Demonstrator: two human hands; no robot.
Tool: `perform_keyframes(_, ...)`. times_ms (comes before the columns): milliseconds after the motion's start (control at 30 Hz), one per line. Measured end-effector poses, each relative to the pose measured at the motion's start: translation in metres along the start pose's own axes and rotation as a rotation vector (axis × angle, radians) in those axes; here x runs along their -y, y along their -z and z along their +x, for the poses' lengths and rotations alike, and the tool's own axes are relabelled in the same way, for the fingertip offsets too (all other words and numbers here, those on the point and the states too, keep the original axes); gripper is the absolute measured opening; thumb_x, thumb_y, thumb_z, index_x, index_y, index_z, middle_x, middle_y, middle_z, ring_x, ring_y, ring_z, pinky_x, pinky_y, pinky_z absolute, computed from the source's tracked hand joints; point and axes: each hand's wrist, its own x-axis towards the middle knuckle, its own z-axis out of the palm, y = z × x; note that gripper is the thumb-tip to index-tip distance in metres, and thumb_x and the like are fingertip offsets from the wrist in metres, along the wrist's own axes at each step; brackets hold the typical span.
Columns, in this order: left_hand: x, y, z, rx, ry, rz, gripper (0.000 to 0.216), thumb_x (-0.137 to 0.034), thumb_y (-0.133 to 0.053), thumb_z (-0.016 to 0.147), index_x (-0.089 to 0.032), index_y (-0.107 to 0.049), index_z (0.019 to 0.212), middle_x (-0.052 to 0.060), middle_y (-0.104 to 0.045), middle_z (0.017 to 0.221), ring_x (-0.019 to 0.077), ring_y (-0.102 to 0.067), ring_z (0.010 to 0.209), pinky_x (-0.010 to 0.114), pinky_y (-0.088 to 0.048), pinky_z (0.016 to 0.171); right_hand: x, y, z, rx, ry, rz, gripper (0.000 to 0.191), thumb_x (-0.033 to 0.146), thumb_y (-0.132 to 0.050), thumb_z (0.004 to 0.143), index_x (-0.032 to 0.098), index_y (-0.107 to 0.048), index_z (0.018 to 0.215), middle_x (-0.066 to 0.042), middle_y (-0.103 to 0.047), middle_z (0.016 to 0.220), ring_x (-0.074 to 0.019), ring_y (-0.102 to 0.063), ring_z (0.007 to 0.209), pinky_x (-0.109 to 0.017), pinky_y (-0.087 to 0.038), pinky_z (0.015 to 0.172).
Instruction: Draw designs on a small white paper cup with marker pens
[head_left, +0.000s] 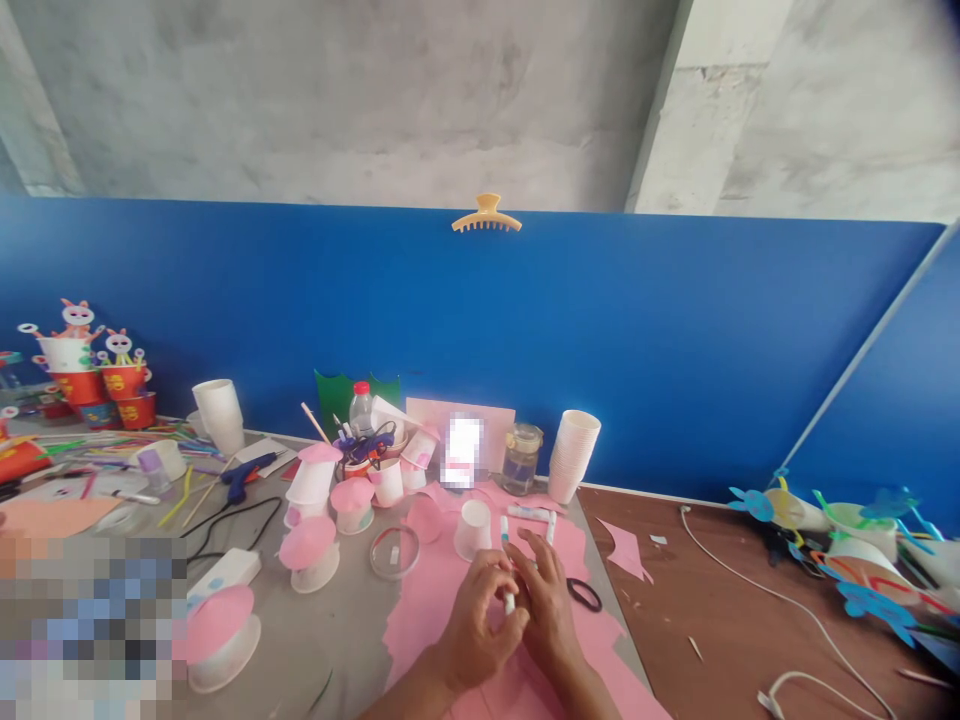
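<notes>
My two hands meet over a pink paper sheet (pixel 435 600) near the table's front. My left hand (pixel 472 625) has its fingers curled round a small white stick-like object (pixel 510 602), maybe a glue stick or marker. My right hand (pixel 547 600) is closed against the same object from the right, fingers bent around it. Just beyond my hands stand an upturned white paper cup (pixel 474 528), a white marker with a blue tip (pixel 504 530) and another white pen (pixel 551 527). A black ring (pixel 584 595) lies right of my right hand.
Pink-topped paper-cup mushrooms (pixel 309 555) and a clear round lid (pixel 394 552) sit to the left. A stack of white cups (pixel 572 455), a glass jar (pixel 522 458) and a blue glue gun (pixel 244 475) stand farther back. A white cable (pixel 757 590) crosses the brown table at right. A blue partition (pixel 637 330) backs the table.
</notes>
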Motion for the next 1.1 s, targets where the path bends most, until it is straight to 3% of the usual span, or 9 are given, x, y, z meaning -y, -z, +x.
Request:
perform_keyframes(167, 0.011, 0.001, 0.012, -0.333, 0.282, -0.442, 0.032, -0.047, -0.045, 0.089, -0.019, -0.055, 0.078, 0.003, -0.059, 0.074, 0.0132, -0.051, 0.058, 0.033, -0.046, 0.07, -0.004, 0.008, 0.007, -0.011, -0.006, -0.02, 0.025, 0.015, -0.043, 0.089, 0.023, -0.061, 0.105, -0.011, -0.057, 0.123, -0.0284, -0.052, 0.116, -0.051, -0.044, 0.093)
perform_keyframes(233, 0.014, 0.004, 0.017, -0.452, 0.355, -0.637, 0.039, -0.054, -0.048, 0.087, -0.018, -0.053, 0.073, -0.001, -0.053, 0.06, 0.0123, -0.049, 0.055, 0.029, -0.044, 0.064, -0.003, 0.011, 0.01, 0.054, -0.023, -0.019, 0.024, 0.015, -0.042, 0.089, 0.022, -0.061, 0.102, -0.009, -0.064, 0.109, -0.0266, -0.058, 0.104, -0.048, -0.046, 0.089)
perform_keyframes(300, 0.016, 0.008, 0.021, -0.495, 0.387, -0.751, 0.042, -0.057, -0.053, 0.084, -0.016, -0.054, 0.074, -0.002, -0.052, 0.055, 0.0116, -0.048, 0.053, 0.027, -0.042, 0.061, 0.0, 0.014, 0.011, 0.136, -0.046, 0.009, 0.025, 0.014, -0.04, 0.09, 0.021, -0.062, 0.1, -0.006, -0.067, 0.089, -0.023, -0.062, 0.084, -0.04, -0.05, 0.078)
perform_keyframes(400, 0.017, 0.011, 0.022, -0.452, 0.408, -0.783, 0.041, -0.056, -0.059, 0.08, -0.015, -0.059, 0.085, 0.001, -0.058, 0.063, 0.0118, -0.051, 0.057, 0.027, -0.042, 0.063, 0.012, 0.016, 0.012, 0.156, -0.077, 0.02, 0.026, 0.015, -0.037, 0.09, 0.019, -0.062, 0.095, -0.005, -0.065, 0.074, -0.0203, -0.06, 0.066, -0.03, -0.045, 0.058)
perform_keyframes(467, 0.019, 0.007, 0.019, -0.367, 0.421, -0.725, 0.04, -0.052, -0.065, 0.077, -0.015, -0.06, 0.091, 0.001, -0.059, 0.069, 0.0121, -0.052, 0.06, 0.027, -0.043, 0.065, 0.021, 0.015, 0.012, 0.151, -0.059, 0.008, 0.025, 0.015, -0.037, 0.089, 0.019, -0.062, 0.088, -0.004, -0.063, 0.07, -0.0199, -0.058, 0.063, -0.029, -0.042, 0.057)
perform_keyframes(600, 0.024, -0.002, 0.012, -0.225, 0.415, -0.57, 0.04, -0.053, -0.063, 0.078, -0.014, -0.062, 0.085, 0.0, -0.055, 0.07, 0.0118, -0.047, 0.061, 0.026, -0.04, 0.06, 0.035, 0.01, 0.008, 0.16, -0.071, 0.082, 0.02, 0.015, -0.04, 0.087, 0.02, -0.059, 0.082, -0.004, -0.063, 0.069, -0.0197, -0.058, 0.064, -0.028, -0.041, 0.059)
perform_keyframes(867, 0.035, -0.002, 0.011, -0.165, 0.433, -0.487, 0.04, -0.055, -0.056, 0.081, -0.015, -0.056, 0.079, -0.006, -0.04, 0.059, 0.0091, -0.033, 0.053, 0.024, -0.029, 0.052, 0.043, -0.001, 0.004, 0.259, -0.448, 0.467, 0.022, 0.023, -0.038, 0.087, 0.019, -0.059, 0.085, -0.007, -0.067, 0.078, -0.02, -0.061, 0.068, -0.029, -0.046, 0.063)
perform_keyframes(1100, 0.04, -0.001, 0.012, -0.131, 0.443, -0.478, 0.039, -0.055, -0.055, 0.082, -0.017, -0.053, 0.077, -0.006, -0.038, 0.06, 0.0094, -0.032, 0.053, 0.024, -0.027, 0.052, 0.049, -0.001, 0.009, 0.303, -0.603, 0.605, 0.018, 0.024, -0.042, 0.079, 0.018, -0.059, 0.08, -0.005, -0.063, 0.073, -0.0212, -0.059, 0.07, -0.029, -0.046, 0.064)
